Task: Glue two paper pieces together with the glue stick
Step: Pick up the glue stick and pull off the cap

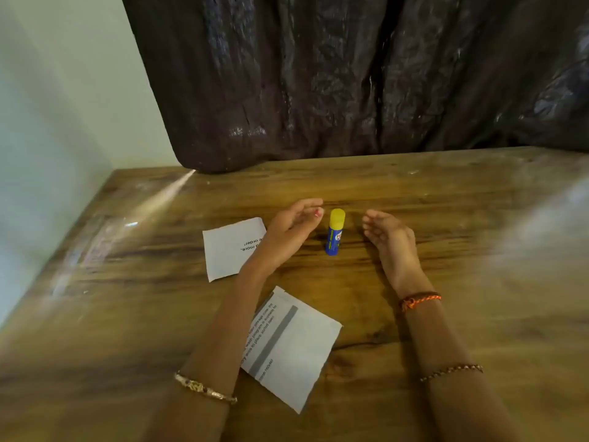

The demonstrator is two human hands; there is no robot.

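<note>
Between your two hands, the glue stick [335, 231] stands upright on the wooden surface [446, 218], its yellow cap on and its blue body below. Your left hand [291, 229] sits just left of the glue stick, fingers loosely curved toward it, the grip relaxed and holding nothing; a fingertip comes very close to the yellow cap, though you cannot tell whether it touches. Your right hand [389, 235] lies to the right of the glue stick, a clear gap away, palm turned inward, fingers loosely bent, its grip likewise slack and empty. Left of the glue stick, partly under your left wrist, one paper piece [226, 252] lies flat with a few printed words showing. Nearer to you than the glue stick, a second paper piece [294, 347] lies flat, printed with text and a grey bar, your left forearm covering its left edge. Behind the glue stick, a dark crumpled sheet [350, 74] hangs down to the far edge of the surface.
</note>
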